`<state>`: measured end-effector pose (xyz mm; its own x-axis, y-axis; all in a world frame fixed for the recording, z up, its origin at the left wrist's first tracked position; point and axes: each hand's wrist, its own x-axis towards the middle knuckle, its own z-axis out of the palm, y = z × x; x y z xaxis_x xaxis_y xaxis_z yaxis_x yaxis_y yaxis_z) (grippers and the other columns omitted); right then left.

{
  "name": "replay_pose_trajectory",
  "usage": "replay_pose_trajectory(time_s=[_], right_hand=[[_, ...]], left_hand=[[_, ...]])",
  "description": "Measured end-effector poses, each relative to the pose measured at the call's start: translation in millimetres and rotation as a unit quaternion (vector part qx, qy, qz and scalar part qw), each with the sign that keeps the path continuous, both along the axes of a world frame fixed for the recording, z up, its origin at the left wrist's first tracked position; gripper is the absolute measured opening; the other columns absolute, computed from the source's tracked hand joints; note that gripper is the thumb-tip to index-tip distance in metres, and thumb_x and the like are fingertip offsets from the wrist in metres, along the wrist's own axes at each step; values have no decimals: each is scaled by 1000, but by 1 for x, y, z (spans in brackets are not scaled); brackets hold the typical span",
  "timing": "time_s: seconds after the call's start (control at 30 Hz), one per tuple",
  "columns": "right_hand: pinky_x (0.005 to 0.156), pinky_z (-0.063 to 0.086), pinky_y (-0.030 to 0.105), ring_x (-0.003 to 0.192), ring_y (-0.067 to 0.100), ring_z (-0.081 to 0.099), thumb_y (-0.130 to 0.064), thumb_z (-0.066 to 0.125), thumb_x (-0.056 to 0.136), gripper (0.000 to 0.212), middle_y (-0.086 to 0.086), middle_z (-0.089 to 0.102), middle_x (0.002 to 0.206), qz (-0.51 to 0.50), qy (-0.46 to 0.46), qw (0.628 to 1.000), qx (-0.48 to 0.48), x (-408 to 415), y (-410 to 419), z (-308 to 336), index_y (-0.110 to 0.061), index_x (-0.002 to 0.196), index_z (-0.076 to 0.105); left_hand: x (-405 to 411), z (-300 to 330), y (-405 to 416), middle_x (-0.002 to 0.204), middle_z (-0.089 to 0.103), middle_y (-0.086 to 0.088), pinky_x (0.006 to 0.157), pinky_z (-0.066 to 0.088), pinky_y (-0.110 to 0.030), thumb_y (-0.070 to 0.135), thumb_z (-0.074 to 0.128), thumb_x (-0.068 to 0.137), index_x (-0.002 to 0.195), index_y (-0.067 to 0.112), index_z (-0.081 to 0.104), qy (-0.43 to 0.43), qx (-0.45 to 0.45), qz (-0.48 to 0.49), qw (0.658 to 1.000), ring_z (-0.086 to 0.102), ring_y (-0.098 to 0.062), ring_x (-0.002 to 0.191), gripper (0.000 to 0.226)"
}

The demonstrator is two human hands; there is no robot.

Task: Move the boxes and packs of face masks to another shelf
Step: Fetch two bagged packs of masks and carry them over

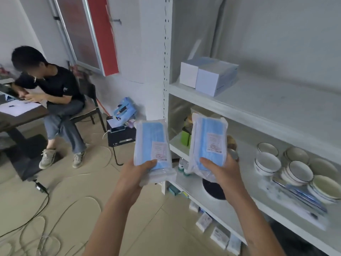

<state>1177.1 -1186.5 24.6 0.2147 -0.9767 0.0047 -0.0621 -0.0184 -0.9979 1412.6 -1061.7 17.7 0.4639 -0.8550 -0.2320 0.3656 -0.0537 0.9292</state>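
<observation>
The left hand point(137, 174) holds one pack of blue face masks point(153, 146) by its lower end, fingers closed around it, and the right hand point(219, 169) grips a second pack point(208, 141) the same way. Both packs are in the air, upright, in front of the white shelf unit point(276, 109). Two white boxes point(206, 76) stand side by side on the upper shelf, and bowls point(295, 169) sit on the shelf below.

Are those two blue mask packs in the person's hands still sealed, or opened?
Cannot tell for sure. Both packs look full, with blue masks filling clear wrap, but the hands cover the lower ends.
</observation>
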Motion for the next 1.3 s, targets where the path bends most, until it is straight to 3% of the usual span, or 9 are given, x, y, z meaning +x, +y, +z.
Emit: replay_pose_trajectory(time_s=[0.2, 0.4, 0.5, 0.67, 0.8, 0.87, 1.0, 1.1, 1.3], right_hand=[[58, 55, 16, 85, 10, 73, -46, 90, 49, 67, -6, 75, 100, -99, 8, 994, -45, -1, -64, 48, -25, 109, 67], [52, 52, 11, 76, -2, 70, -51, 89, 48, 71, -11, 71, 99, -196, 62, 974, -90, -13, -163, 91, -26, 108, 61], [56, 60, 27, 88, 12, 70, -43, 92, 57, 73, -6, 67, 108, -210, 107, 969, -77, -1, -207, 100, -20, 115, 55], [41, 51, 20, 74, 12, 66, -32, 82, 78, 73, 1, 57, 108, -236, 168, 954, -76, 20, -250, 98, -30, 135, 36], [81, 55, 40, 85, 31, 65, -20, 50, 102, 23, 15, 63, 96, -222, 213, 948, -81, 17, -269, 95, -3, 118, 54], [78, 51, 33, 83, 26, 61, -14, 53, 101, 11, 17, 64, 92, -244, 170, 954, -42, 12, -273, 103, -6, 94, 56], [42, 45, 14, 54, 14, 68, -40, 51, 101, 42, 5, 74, 65, -294, 146, 945, -10, -1, -269, 115, -12, 72, 65], [56, 54, 25, 73, 23, 75, -72, 28, 94, 80, 13, 78, 82, -256, -7, 965, 58, -11, -266, 111, -8, 87, 75], [57, 53, 26, 71, 23, 73, -47, 79, 76, 36, 18, 77, 92, -265, 35, 963, 27, 1, -267, 106, -12, 83, 78]], left_hand=[[22, 33, -85, 114, 76, -10, 72, 62, -37, 10, 80, 83, 125, 13, 64, 13, -53, -80, 995, 75, -32, 101, 45], [37, 59, -173, 119, 75, -12, 75, 61, -39, 9, 80, 82, 125, 12, 66, 10, -91, -158, 983, 74, -33, 103, 46], [40, 80, -214, 123, 73, -12, 81, 61, -38, 11, 80, 83, 128, 13, 65, 1, -119, -216, 969, 72, -33, 110, 48], [13, 106, -275, 123, 73, -11, 93, 58, -47, 12, 82, 80, 126, 13, 66, -25, -145, -310, 939, 70, -33, 114, 49], [-23, 111, -313, 120, 75, -7, 98, 55, -54, 19, 85, 76, 126, 16, 65, -30, -107, -364, 925, 71, -30, 112, 54], [-39, 110, -331, 118, 76, -5, 97, 57, -49, 18, 84, 78, 124, 17, 66, -18, -96, -373, 923, 71, -27, 111, 50], [-55, 111, -361, 113, 77, -3, 86, 62, -36, 14, 81, 82, 122, 17, 67, 34, -69, -392, 917, 74, -20, 102, 43], [-56, 113, -376, 105, 80, -3, 80, 64, -35, 8, 77, 85, 115, 17, 68, 77, -52, -398, 913, 77, -20, 93, 33], [-36, 120, -387, 123, 73, -14, 106, 52, -50, 15, 69, 94, 131, 11, 62, 145, -21, -467, 872, 70, -28, 115, 38]])
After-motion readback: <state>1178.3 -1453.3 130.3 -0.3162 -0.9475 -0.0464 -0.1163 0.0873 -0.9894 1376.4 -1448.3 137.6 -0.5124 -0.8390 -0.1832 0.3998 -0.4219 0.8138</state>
